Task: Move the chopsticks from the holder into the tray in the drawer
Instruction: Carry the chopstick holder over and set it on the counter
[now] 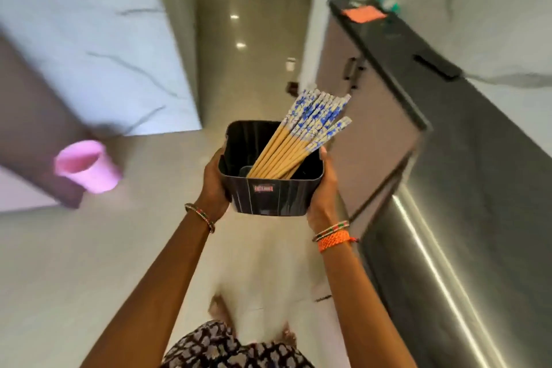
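A black square holder (270, 197) is carried in mid-air in front of me, above the floor. My left hand (213, 185) grips its left wall and my right hand (324, 191) grips its right wall. Inside it several chopsticks (301, 137) lean toward the upper right; their shafts are bare wood and their tops are white with blue flowers, sticking out over the rim. No drawer and no tray are in view.
A dark counter (448, 116) with cabinets and a steel-fronted unit (448, 263) runs along the right. A marble-topped island (98, 48) stands at the left, with a pink cup (88, 170) on a lower ledge. Glossy tiled floor (251, 48) stretches ahead between them.
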{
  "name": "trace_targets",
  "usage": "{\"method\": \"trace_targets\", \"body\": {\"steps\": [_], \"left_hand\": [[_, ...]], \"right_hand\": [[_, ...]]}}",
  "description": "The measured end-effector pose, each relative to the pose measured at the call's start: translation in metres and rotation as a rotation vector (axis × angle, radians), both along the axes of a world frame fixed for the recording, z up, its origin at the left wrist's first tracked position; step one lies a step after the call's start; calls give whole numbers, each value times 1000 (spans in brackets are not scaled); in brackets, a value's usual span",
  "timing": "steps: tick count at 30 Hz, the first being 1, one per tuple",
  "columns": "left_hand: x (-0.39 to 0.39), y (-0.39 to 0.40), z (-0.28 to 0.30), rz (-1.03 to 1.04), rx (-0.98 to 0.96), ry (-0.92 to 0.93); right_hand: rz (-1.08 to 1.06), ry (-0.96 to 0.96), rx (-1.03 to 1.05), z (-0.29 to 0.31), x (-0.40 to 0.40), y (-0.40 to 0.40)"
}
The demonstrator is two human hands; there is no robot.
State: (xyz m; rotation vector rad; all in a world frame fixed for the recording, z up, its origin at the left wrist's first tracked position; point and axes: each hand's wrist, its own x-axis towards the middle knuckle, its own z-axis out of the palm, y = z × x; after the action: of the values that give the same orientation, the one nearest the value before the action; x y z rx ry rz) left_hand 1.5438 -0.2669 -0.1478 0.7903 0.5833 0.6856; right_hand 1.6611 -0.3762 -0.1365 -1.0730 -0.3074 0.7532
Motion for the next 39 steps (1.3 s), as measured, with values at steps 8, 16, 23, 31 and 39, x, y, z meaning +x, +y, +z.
{"method": "trace_targets", "body": {"steps": [8,16,23,31,39], "left_hand": [[-225,78,14,537,51,50],[-486,106,20,1057,57,112],[-637,96,6,1437,-54,173],[-785,141,3,1682,-47,225],[-922,208,20,1804,-20,221]], "right_hand": [[509,22,-12,-7,-182,160],[985,-73,-30,7,-446,267],[1417,-193,-80,5,-624,314],[1738,-118,-163,-5,-802,388],[1854,-146,-70,18,-959,471]]}}
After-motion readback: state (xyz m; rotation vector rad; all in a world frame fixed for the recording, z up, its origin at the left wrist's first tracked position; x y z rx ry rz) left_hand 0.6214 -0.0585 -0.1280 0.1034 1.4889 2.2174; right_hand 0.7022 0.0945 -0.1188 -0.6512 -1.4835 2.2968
